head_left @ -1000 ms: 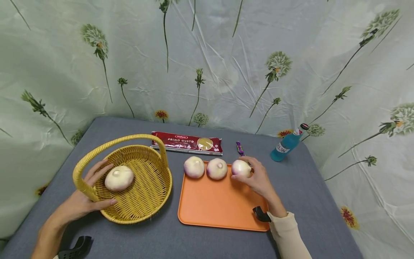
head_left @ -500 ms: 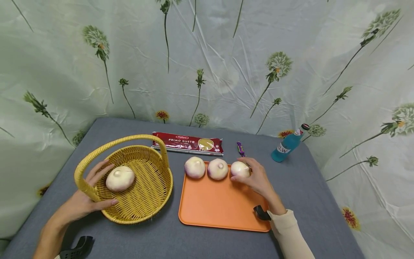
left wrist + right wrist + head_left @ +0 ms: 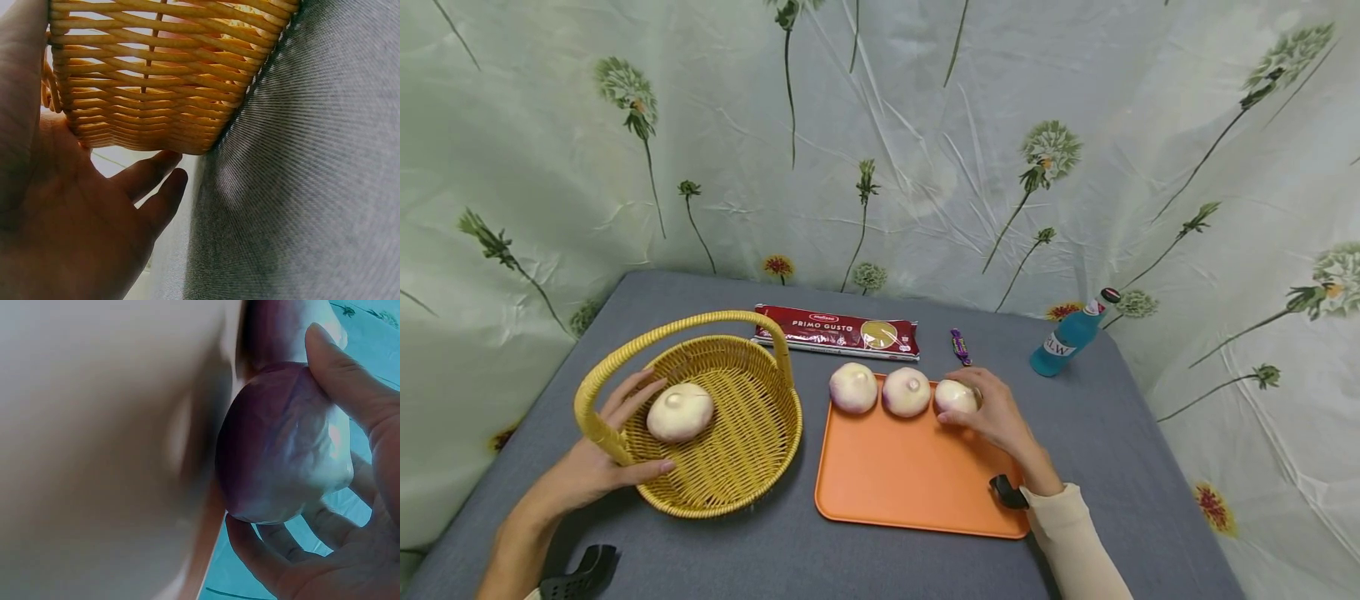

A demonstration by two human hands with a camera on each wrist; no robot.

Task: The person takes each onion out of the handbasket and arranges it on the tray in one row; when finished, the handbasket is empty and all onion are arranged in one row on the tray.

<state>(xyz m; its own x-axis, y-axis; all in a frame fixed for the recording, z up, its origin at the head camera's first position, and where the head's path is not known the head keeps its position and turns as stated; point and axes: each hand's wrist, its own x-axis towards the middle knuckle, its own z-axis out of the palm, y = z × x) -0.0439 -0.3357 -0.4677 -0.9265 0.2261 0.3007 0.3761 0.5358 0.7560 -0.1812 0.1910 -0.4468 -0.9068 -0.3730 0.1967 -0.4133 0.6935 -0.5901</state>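
Observation:
In the head view, my left hand (image 3: 587,454) holds the left side of the yellow wicker basket (image 3: 778,467), thumb and fingertips over its rim around the handle's foot. The left wrist view shows two fingers (image 3: 164,197) stretched out beyond the weave. One white-and-purple turnip (image 3: 679,412) lies inside the basket, near that hand. My right hand (image 3: 996,412) holds another turnip (image 3: 953,397) between thumb and fingers at the far right of the orange tray (image 3: 917,475). Beside it, two similar turnips, a middle turnip (image 3: 906,392) and a left turnip (image 3: 853,388), sit along the tray's far edge.
Behind the tray lies a red PRIMO GUSTO packet (image 3: 838,332). A purple-wrapped candy (image 3: 960,347) is just beyond my right hand. A blue bottle (image 3: 1067,340) stands at the back right, before the flowered curtain (image 3: 925,125). Grey cloth (image 3: 737,558) covers the table.
My right hand has shifted the turnip it holds slightly left, closer to the middle one. The left hand and the basket keep their place; the view drifts slightly.

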